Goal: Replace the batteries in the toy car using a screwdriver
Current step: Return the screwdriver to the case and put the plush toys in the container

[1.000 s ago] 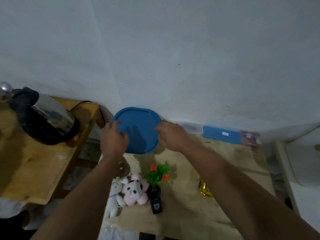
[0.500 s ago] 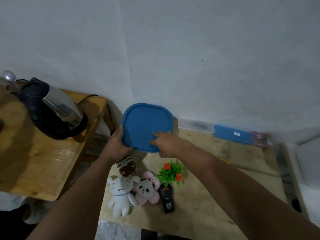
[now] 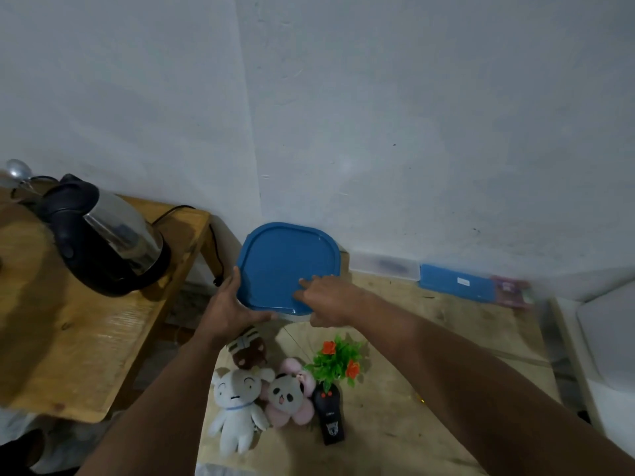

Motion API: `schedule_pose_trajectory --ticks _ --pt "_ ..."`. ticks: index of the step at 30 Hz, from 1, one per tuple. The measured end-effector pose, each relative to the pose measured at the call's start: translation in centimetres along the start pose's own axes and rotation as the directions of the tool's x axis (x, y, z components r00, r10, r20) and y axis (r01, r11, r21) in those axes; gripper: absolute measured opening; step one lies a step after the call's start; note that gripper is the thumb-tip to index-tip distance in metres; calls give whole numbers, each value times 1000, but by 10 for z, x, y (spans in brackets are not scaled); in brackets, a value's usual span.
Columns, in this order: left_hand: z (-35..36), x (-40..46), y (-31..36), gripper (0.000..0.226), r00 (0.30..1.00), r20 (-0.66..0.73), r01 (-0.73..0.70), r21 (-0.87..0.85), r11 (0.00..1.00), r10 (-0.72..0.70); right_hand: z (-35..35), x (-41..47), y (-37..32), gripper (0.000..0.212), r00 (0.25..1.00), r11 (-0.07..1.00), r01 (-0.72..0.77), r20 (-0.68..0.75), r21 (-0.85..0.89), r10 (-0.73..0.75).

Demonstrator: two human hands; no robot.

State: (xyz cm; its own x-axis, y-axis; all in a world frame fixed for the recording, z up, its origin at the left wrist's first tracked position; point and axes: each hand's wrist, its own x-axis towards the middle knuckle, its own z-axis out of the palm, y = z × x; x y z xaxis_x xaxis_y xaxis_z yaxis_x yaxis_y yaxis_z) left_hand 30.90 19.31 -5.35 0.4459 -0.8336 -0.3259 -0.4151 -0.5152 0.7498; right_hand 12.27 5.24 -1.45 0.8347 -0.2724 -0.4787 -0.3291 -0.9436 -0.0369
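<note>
A white container with a blue lid (image 3: 285,259) stands at the far left corner of the wooden table (image 3: 457,324), against the wall. My left hand (image 3: 230,307) grips the lid's front left corner, fingers along the left edge and thumb along the front. My right hand (image 3: 326,298) holds the lid's front right edge with its fingers lying on top. A black remote control (image 3: 330,417) lies near the table's front. No toy car or screwdriver shows; a small yellow bit (image 3: 421,402) peeks out under my right forearm.
Three plush toys (image 3: 240,403) and a small fake plant (image 3: 338,362) sit in front of the container. A steel kettle (image 3: 106,235) stands on a lower wooden table (image 3: 86,345) to the left. A blue flat box (image 3: 457,281) lies along the wall.
My left hand slid from the lid's top down to its front left corner. My right hand shifted left onto the lid's front edge. The view tilted down and the plush toys came fully into sight.
</note>
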Motion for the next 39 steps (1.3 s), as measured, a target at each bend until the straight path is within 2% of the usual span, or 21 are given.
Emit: schedule_pose_trajectory --ticks 5,9,14,17,20,23,25,26,28,29,32,35,39 --pt "-1 -2 0 134 1000 -4 1 -44 999 -1 -6 -4 -3 39 998 1000 10 -54 -22 -11" --pt "-4 -1 1 133 1000 26 -6 -37 999 7 -4 -8 -4 44 998 999 20 -57 -49 -23" --pt "0 -2 1 111 999 -13 -36 -36 999 36 -5 -11 -3 45 996 994 35 -79 -100 -43" --pt "5 -2 4 123 999 -7 49 -137 989 -50 -9 -16 -2 49 997 993 29 -69 -111 -37" --pt "3 3 4 139 993 -24 108 -167 980 -114 -19 -26 2 48 996 996 22 -82 -88 -29" --pt "0 8 1 144 990 -44 127 -149 981 -135 -24 -33 6 43 978 1000 21 -207 -22 -25" --pt "0 9 0 142 988 -43 139 -159 977 -148 -27 -37 9 39 914 996 20 -406 88 18" --pt "1 9 -1 138 988 -43 137 -152 979 -146 -28 -38 11 37 852 988 17 -520 154 67" --pt "3 10 -5 118 990 -38 129 -124 984 -135 -32 -44 16 33 671 965 6 -716 263 191" --pt "3 10 -6 108 991 -29 129 -104 986 -132 -36 -50 17 31 596 945 -7 -758 326 266" --pt "0 10 -8 104 992 -18 123 -67 990 -125 -42 -69 24 27 446 838 -47 -739 543 504" --pt "0 10 -5 103 992 -3 127 -30 991 -127 -29 -96 33 25 311 694 -13 -656 720 687" --pt "1 12 -3 98 993 23 120 -11 993 -120 6 -128 44 29 189 478 6 -470 878 862"
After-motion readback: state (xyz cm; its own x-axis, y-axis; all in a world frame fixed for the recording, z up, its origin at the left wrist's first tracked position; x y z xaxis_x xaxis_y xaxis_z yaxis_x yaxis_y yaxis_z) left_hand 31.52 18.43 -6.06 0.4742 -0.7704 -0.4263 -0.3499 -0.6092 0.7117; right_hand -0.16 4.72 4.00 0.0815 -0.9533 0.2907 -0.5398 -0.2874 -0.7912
